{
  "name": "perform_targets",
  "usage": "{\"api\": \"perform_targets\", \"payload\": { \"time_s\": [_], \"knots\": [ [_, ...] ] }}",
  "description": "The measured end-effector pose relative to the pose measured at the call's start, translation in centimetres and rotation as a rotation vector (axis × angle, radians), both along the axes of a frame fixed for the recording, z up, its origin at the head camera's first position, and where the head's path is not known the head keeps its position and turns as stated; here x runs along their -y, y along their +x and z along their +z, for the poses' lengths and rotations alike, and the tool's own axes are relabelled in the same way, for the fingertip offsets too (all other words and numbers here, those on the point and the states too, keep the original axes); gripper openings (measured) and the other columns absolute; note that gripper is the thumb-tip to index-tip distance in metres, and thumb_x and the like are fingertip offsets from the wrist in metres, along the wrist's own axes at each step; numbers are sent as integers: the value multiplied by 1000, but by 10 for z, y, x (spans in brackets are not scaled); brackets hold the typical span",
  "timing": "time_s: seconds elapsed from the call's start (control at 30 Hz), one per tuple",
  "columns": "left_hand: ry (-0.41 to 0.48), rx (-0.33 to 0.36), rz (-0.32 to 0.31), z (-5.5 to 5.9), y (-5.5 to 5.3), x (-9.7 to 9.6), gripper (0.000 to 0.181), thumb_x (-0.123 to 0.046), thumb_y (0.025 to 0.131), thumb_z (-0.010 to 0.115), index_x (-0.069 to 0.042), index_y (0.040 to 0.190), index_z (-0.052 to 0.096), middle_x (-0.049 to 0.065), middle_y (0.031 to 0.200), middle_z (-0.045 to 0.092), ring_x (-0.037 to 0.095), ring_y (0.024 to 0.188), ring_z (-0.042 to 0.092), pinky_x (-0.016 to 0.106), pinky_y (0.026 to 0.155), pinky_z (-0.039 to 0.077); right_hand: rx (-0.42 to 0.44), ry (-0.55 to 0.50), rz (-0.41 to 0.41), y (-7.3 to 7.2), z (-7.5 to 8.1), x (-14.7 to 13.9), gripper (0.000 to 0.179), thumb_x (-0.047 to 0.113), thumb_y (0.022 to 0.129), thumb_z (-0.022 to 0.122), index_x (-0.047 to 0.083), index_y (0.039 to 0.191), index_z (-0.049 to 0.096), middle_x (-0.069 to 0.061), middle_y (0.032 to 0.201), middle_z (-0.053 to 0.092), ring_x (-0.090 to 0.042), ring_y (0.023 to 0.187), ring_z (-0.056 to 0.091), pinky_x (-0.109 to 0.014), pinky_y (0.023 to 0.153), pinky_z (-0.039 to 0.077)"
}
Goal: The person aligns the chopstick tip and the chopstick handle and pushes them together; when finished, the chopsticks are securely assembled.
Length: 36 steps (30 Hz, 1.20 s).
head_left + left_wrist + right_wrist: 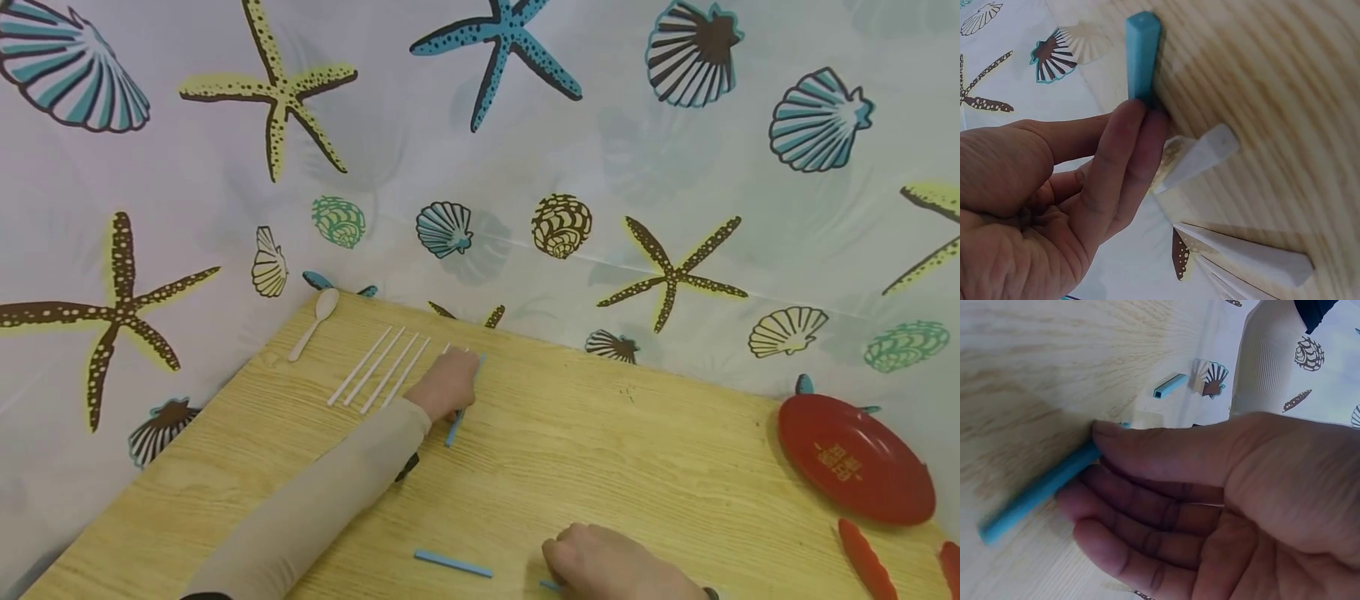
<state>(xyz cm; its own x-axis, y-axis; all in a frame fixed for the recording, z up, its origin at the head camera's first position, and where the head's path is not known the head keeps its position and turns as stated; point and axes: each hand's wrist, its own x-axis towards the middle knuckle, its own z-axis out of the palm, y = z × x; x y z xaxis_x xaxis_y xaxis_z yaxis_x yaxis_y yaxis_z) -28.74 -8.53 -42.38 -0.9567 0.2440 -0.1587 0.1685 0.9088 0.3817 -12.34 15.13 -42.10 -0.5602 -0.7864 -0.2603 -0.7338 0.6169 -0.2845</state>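
My left hand (448, 382) is at the back left of the wooden table, pinching a slim blue square-sided stick (1142, 56) between thumb and fingers. In the head view the blue stick's near end (454, 430) sticks out below the hand. Just left of it, several white sticks (380, 367) lie side by side in a slanted row, some partly covered by the hand. Near the front, my right hand (611, 567) holds another blue stick (1038, 494) between thumb and fingertips, close to the tabletop. A third blue stick (453, 563) lies on the table left of that hand.
A white spoon (313, 325) lies at the far left corner of the table (600, 450). On the right are a red oval plate (855, 458) and a red piece with a wavy edge (866, 558). Cloth printed with shells and starfish (487, 167) hangs behind the table.
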Motion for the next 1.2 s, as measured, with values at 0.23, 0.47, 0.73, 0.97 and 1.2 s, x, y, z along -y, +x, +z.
{"api": "perform_targets", "payload": {
  "time_s": [0.23,0.47,0.73,0.97,1.2],
  "knots": [
    [-4,-36,8,-3,1,3,23,5,88,66,12,108,57,28,100,63,13,37,55,22,37,46,22,-4,-25,-1,0,-1,22,2,83,74,14,72,60,12,64,52,-1,53,41,-17,49,39],
    [27,-116,-36,6,14,-1,20,-11,90,74,0,87,58,5,67,54,12,49,54,30,64,55,27,-7,-17,-2,-1,0,24,1,83,74,15,70,59,13,63,51,-1,52,39,-17,48,38],
    [29,-162,-342,29,64,-13,33,-25,89,77,-14,60,63,-9,53,50,4,44,41,24,52,45,41,5,-17,-3,-1,2,24,1,85,73,15,71,59,13,64,50,-1,53,40,-17,49,39],
    [-41,-6,-619,35,112,-14,24,-37,79,83,-19,74,69,-14,66,59,-1,53,52,16,50,44,55,-34,-19,-2,1,-2,26,-2,83,71,15,70,56,14,63,46,-1,53,37,-17,49,37],
    [-117,43,-645,18,143,-5,32,-35,70,90,-18,76,63,-15,65,55,-1,56,49,14,52,43,54,-29,-10,-2,0,-1,26,0,85,71,14,69,57,14,62,46,-1,52,35,-16,47,35]
  ]
}}
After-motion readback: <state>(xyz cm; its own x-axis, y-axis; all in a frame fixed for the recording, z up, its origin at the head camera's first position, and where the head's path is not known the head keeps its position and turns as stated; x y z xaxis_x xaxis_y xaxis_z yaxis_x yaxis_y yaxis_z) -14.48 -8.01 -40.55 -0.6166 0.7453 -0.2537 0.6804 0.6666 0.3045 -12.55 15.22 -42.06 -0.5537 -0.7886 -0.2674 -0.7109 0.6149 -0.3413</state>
